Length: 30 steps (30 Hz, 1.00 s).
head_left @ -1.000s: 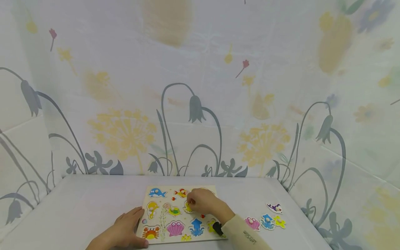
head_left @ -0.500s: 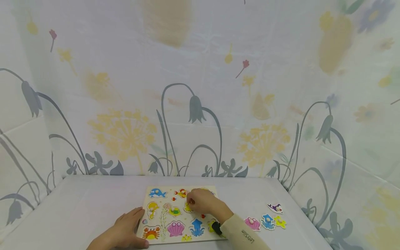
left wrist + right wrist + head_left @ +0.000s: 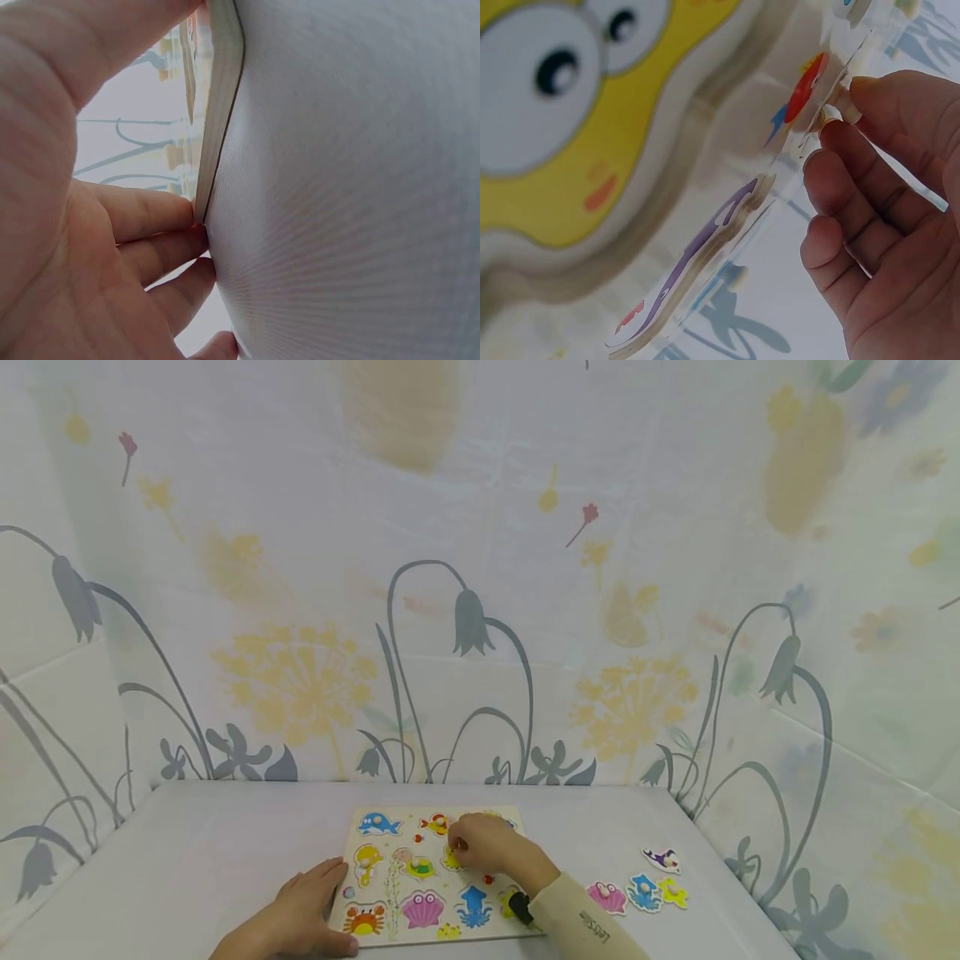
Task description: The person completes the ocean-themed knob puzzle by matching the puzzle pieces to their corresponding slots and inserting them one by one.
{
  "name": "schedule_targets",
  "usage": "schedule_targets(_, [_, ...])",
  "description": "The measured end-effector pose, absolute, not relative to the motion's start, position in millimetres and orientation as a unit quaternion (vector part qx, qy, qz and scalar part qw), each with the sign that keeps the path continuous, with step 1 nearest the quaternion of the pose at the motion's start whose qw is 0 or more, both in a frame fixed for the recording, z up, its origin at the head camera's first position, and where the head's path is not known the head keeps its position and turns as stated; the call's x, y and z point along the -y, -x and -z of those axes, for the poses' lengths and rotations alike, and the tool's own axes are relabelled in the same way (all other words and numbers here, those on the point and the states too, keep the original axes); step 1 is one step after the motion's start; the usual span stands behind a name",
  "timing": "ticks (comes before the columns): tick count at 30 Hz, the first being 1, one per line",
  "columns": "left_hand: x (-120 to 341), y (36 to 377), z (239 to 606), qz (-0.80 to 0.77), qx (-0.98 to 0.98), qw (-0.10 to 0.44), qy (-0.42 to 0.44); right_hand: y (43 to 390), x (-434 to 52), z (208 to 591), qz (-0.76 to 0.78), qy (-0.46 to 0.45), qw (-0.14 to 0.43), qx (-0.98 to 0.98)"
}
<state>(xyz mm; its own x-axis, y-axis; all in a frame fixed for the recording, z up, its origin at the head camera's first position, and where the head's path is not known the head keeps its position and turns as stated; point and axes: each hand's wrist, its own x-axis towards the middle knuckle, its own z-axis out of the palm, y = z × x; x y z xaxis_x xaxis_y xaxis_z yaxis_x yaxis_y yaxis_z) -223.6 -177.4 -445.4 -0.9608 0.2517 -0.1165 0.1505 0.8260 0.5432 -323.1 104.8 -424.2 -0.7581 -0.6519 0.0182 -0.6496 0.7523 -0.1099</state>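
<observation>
A wooden peg puzzle board (image 3: 405,935) with sea-animal pictures lies flat on the table. My left hand (image 3: 300,902) rests at its left side; the thumb touches the near left corner and the fairly straight fingers touch the left edge (image 3: 217,120). Over the right half of the board, my right hand (image 3: 491,847) pinches a small wooden knob (image 3: 845,103) between thumb and forefinger. A yellow puzzle piece (image 3: 452,857) shows partly under those fingertips. A crab piece (image 3: 363,919), a whale piece (image 3: 378,823) and a turtle piece (image 3: 418,866) sit in the board.
Right of the board lie several loose pieces: a pink shell (image 3: 607,897), a blue octopus (image 3: 643,892), a yellow star (image 3: 672,892) and a purple-and-white piece (image 3: 661,859). A flower-printed curtain (image 3: 480,693) closes off the white table's (image 3: 225,835) back and sides.
</observation>
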Motion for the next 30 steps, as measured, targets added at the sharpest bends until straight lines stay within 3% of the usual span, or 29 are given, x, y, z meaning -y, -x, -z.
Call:
schedule_targets(19, [174.5, 224.1, 445.8, -0.280, -0.950, 0.093, -0.099, 318.1, -164.4, 413.2, 0.056, 0.300, 0.017, -0.952])
schedule_targets(30, [174.5, 223.4, 443.9, -0.291, -0.947, 0.104, -0.087, 312.5, -233.4, 408.2, 0.056, 0.263, -0.025, -0.963])
